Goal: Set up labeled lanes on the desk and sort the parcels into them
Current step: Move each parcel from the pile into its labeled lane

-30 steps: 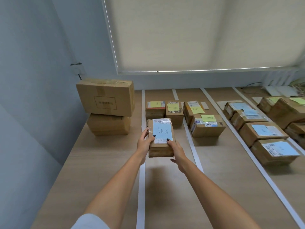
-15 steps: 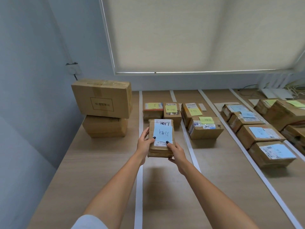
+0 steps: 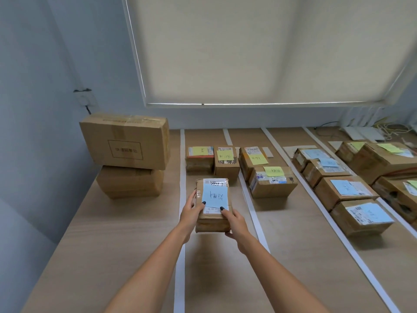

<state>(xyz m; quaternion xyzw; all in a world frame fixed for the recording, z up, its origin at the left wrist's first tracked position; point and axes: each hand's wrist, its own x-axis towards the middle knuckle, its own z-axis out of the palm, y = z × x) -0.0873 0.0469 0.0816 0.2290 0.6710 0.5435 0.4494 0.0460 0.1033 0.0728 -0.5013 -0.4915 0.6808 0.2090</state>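
A drawn cream roller blind (image 3: 259, 48) covered the window, a thin line of daylight showing along its lower edge. Left of the blind stood a pale blue-grey wall (image 3: 45, 75) bearing a socket (image 3: 84, 97); below the blind stretched a light wooden desk (image 3: 112, 245).

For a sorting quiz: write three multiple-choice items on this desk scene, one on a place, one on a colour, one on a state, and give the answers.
1. Where do the two large stacked boxes stand?
A. left of the leftmost tape strip
B. in the rightmost lane
C. on the floor

2. What colour is the note on the held parcel?
A. yellow
B. blue
C. pink

3. How is that parcel held?
A. left hand only
B. lying untouched
C. by both hands

Answers:
1 A, they sit beside the wall, outside the leftmost tape strip.
2 B, its top note is light blue.
3 C, the left hand and the right hand grip its sides.
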